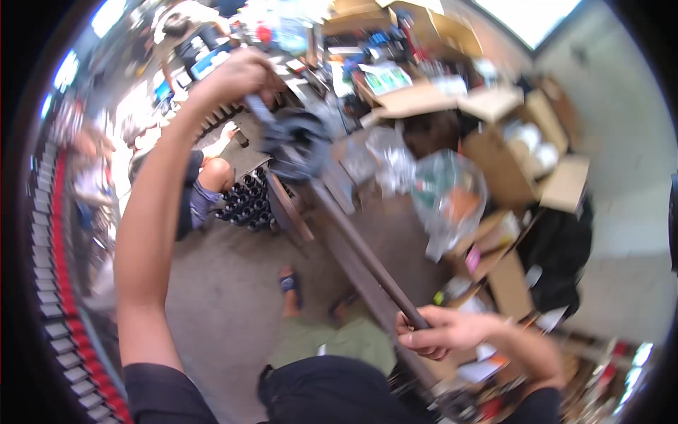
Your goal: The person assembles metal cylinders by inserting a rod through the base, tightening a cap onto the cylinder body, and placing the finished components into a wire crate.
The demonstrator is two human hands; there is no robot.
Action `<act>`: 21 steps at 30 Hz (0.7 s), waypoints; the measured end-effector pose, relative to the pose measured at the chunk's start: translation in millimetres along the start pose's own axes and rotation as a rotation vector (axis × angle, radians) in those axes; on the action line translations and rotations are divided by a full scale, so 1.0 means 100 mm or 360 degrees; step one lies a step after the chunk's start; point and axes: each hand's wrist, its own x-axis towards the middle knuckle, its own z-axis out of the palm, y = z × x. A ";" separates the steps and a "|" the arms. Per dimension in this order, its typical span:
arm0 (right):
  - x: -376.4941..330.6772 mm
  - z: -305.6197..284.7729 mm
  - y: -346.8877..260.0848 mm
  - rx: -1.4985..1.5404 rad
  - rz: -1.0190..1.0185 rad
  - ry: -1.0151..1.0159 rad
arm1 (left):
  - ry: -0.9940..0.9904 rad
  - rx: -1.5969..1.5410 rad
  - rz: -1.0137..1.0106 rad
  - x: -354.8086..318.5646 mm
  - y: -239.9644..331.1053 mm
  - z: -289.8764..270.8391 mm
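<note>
A long dark rod (364, 254) slants across the centre of the frame, up and left from the fingers of the right hand (448, 330), which clasp its lower end; the left hand (244, 74), in the upper left, curls blurred fingers around its top, nearer the dark round fitting (300, 145)

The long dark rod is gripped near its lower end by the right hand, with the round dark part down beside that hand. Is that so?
Not quite: the head view shows the round dark part up near the left hand. The right hand does grip the long dark rod near its lower end.
</note>
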 end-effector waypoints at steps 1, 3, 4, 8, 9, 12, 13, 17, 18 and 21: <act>0.16 0.04 0.09 -0.0308 -0.0274 0.0517 | 0.0144 -0.0200 0.0169 0.04 -0.01 0.04; 0.57 0.12 0.36 -0.0851 -0.0662 0.1567 | 0.0679 0.0572 0.0115 0.06 0.43 0.10; 0.79 0.16 0.42 -0.1087 -0.0768 0.2087 | 0.0807 0.0980 0.0186 -0.14 0.58 0.15; 1.23 0.19 0.43 -0.1652 -0.1199 0.3453 | 0.0406 0.0925 0.0283 -0.48 0.79 -0.14; 1.27 0.17 0.42 -0.1753 -0.1246 0.3539 | 0.0400 0.0870 0.0297 -0.46 0.77 -0.15; 1.35 0.14 0.41 -0.1919 -0.1295 0.3603 | 0.0455 0.0804 0.0349 -0.44 0.70 -0.10; 1.38 0.09 0.44 -0.1879 -0.1226 0.3643 | 0.0513 0.0794 0.0290 -0.52 0.66 -0.08; 0.89 -0.97 0.10 -0.2524 -0.1666 0.3510 | 0.0795 0.0587 0.0130 -1.12 0.52 0.06; 0.75 -1.07 -0.31 -0.2608 -0.1728 0.3400 | 0.0900 0.0530 0.0098 -1.35 0.45 0.14; 0.29 -2.26 -1.39 -0.2904 -0.1833 0.2818 | 0.1188 0.0277 0.0240 -1.91 0.62 0.69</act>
